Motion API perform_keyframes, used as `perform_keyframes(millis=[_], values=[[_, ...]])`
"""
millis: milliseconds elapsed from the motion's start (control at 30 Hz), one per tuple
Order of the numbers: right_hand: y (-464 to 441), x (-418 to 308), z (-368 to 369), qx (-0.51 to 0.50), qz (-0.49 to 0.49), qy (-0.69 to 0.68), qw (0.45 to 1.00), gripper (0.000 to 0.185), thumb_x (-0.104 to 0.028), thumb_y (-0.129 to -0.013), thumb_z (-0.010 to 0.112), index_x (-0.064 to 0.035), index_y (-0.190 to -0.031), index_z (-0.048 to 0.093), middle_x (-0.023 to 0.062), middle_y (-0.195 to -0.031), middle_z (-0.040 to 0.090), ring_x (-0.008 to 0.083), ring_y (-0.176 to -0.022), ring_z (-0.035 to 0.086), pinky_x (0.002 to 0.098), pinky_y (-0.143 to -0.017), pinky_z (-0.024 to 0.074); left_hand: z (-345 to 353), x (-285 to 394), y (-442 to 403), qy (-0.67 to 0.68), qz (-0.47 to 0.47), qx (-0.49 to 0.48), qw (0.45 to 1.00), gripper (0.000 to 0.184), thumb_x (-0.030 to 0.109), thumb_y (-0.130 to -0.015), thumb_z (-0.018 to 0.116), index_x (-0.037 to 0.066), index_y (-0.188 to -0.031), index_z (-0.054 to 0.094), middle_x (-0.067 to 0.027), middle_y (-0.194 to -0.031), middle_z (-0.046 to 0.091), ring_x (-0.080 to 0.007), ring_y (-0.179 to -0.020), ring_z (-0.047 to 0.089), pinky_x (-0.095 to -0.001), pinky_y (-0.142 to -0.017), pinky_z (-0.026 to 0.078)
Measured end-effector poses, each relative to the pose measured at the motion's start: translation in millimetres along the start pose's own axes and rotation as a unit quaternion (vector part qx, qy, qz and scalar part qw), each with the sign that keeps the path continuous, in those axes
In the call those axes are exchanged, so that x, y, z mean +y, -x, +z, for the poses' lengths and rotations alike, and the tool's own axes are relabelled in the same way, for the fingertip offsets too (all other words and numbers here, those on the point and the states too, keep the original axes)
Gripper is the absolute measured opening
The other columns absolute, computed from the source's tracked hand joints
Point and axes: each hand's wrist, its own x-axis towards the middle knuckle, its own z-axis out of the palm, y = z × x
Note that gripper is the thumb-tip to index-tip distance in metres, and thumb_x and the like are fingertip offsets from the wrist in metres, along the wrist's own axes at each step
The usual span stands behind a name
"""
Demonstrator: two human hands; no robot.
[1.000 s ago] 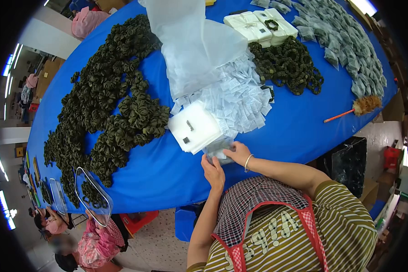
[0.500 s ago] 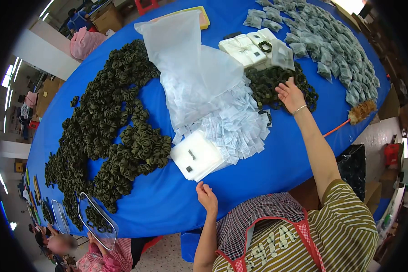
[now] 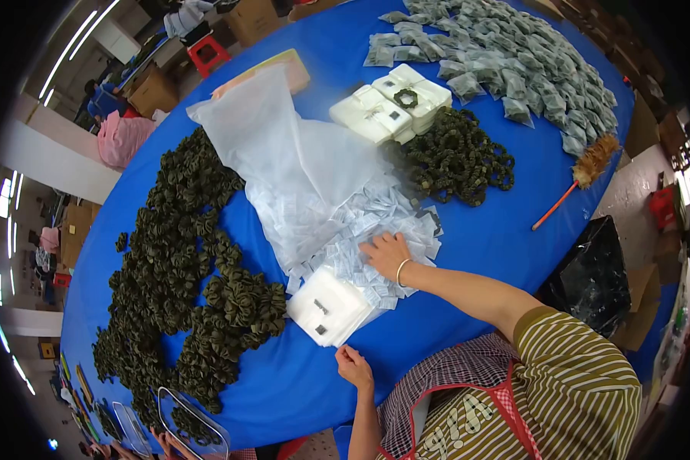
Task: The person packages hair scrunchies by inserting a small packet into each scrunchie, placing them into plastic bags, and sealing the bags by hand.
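Note:
My left hand (image 3: 355, 366) is at the near corner of a stack of clear-white plastic bags (image 3: 327, 307), thumb and fingers pinched on the corner. My right hand (image 3: 387, 254) rests on a heap of small white printed sachets (image 3: 360, 222), fingers slightly apart; their tips are partly lost among the sachets. A large translucent bag (image 3: 299, 165) lies open toward me, with more sachets inside. Beyond my right arm lies a pile of dark green ring-shaped hair ties (image 3: 460, 157).
A big pile of dark green scrunchies (image 3: 184, 284) covers the left. Filled clear bags (image 3: 514, 61) spread at the far right, near a feather duster (image 3: 590, 165). White bag stacks (image 3: 376, 111) and a yellow tray (image 3: 295, 69) stand behind. Another person's hands are near a clear bin (image 3: 195, 425).
My right hand has moved from over the dark hair-tie pile, left and nearer, onto the sachets. A translucent bag beside the white stacks has gone from there. My left hand stays at the stack's corner.

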Motion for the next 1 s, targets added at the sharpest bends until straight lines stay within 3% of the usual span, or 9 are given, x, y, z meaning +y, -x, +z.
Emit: perform_keyframes(millis=[167, 267, 333, 400, 467, 500, 700, 867, 1000], values=[[1.0, 0.1, -5.5, -0.002, -0.038, 0.053, 0.998, 0.015, -0.017, -0.079, 0.056, -0.0152, -0.094, 0.06, 0.0019, -0.098, 0.057, 0.0195, -0.104, 0.047, 0.0431, -0.084, 0.0333, -3.9, 5.2, -3.7, -0.012, -0.004, -0.034, 0.999, 0.014, 0.01, -0.089, 0.053, -0.003, -0.088, 0.057, -0.0064, -0.062, 0.058, -0.0111, -0.048, 0.054, -0.0253, -0.045, 0.044], [8.6, 14.5, -0.4, 0.102, -0.063, -0.175, 0.977, 0.011, -0.013, -0.077, 0.058, -0.012, -0.088, 0.06, 0.0032, -0.094, 0.061, 0.021, -0.091, 0.054, 0.0386, -0.076, 0.0387, -4.1, -0.3, -4.5, 0.022, -0.014, -0.042, 0.999, 0.015, 0.011, -0.089, 0.053, -0.004, -0.088, 0.057, -0.0069, -0.064, 0.059, -0.0104, -0.05, 0.055, -0.0246, -0.045, 0.046], [14.4, 29.9, -29.9, 0.041, 0.068, -0.341, 0.937, 0.013, -0.009, -0.077, 0.057, -0.0067, -0.089, 0.054, 0.0097, -0.081, 0.061, 0.025, -0.075, 0.059, 0.0379, -0.069, 0.0447, -4.2, 1.2, -6.6, 0.031, -0.027, -0.05, 0.998, 0.016, 0.011, -0.089, 0.053, -0.004, -0.089, 0.057, -0.0075, -0.065, 0.059, -0.0104, -0.05, 0.055, -0.0242, -0.046, 0.047], [15.0, 60.6, -45.4, 0.205, 0.129, -0.395, 0.886, 0.018, -0.004, -0.076, 0.057, -0.005, -0.094, 0.054, 0.0134, -0.073, 0.06, 0.0288, -0.066, 0.059, 0.0356, -0.062, 0.0468, -5.3, -2.1, -4.1, 0.042, -0.035, -0.05, 0.997, 0.016, 0.012, -0.089, 0.053, -0.004, -0.089, 0.058, -0.0075, -0.065, 0.06, -0.0106, -0.051, 0.055, -0.024, -0.047, 0.048], [14.1, 109.4, -62.3, 0.203, 0.22, -0.357, 0.885, 0.027, -0.001, -0.075, 0.057, -0.0059, -0.102, 0.058, 0.0149, -0.08, 0.061, 0.0304, -0.073, 0.061, 0.0369, -0.068, 0.0479, -5.2, -5.8, -2.9, 0.056, -0.033, -0.042, 0.997, 0.015, 0.011, -0.088, 0.054, -0.003, -0.089, 0.058, -0.0069, -0.065, 0.06, -0.0108, -0.05, 0.055, -0.0242, -0.047, 0.048], [11.4, 142.7, -50.0, 0.297, 0.142, -0.223, 0.918, 0.026, 0.0, -0.073, 0.056, -0.0051, -0.098, 0.061, 0.0152, -0.085, 0.061, 0.0334, -0.08, 0.059, 0.0398, -0.072, 0.0474, -5.5, -4.5, -0.9, 0.042, -0.037, -0.05, 0.997, 0.016, 0.012, -0.089, 0.054, -0.003, -0.09, 0.058, -0.0071, -0.065, 0.06, -0.0112, -0.05, 0.056, -0.0248, -0.048, 0.048], [5.2, 202.3, -50.5, 0.193, -0.02, 0.097, 0.976, 0.008, -0.004, -0.068, 0.059, -0.0091, -0.075, 0.059, 0.0115, -0.104, 0.057, 0.031, -0.108, 0.05, 0.0465, -0.092, 0.0341, -8.0, -2.0, -5.4, -0.001, -0.049, -0.051, 0.997, 0.019, 0.017, -0.089, 0.054, -0.001, -0.092, 0.059, -0.01, -0.068, 0.063, -0.0153, -0.052, 0.06, -0.0288, -0.051, 0.048], [11.4, 159.0, -81.2, 0.252, -0.057, 0.08, 0.963, 0.009, -0.002, -0.074, 0.062, -0.0065, -0.082, 0.06, 0.011, -0.096, 0.057, 0.0301, -0.099, 0.054, 0.0451, -0.092, 0.0362, -38.1, 9.8, -42.9, -0.06, 0.052, 0.068, 0.995, 0.013, 0.011, -0.087, 0.056, -0.001, -0.09, 0.059, -0.0115, -0.072, 0.062, -0.0191, -0.061, 0.06, -0.0304, -0.057, 0.048], [39.3, 111.1, -67.7, 0.098, 0.062, -0.387, 0.915, 0.013, 0.004, -0.08, 0.053, -0.0033, -0.09, 0.058, 0.0055, -0.089, 0.056, 0.0166, -0.082, 0.056, 0.0283, -0.071, 0.0454, -78.6, 37.1, -111.9, -0.172, 0.077, 0.117, 0.975, 0.023, 0.004, -0.082, 0.057, -0.002, -0.104, 0.054, -0.0187, -0.109, 0.054, -0.0292, -0.095, 0.055, -0.0347, -0.079, 0.045]])
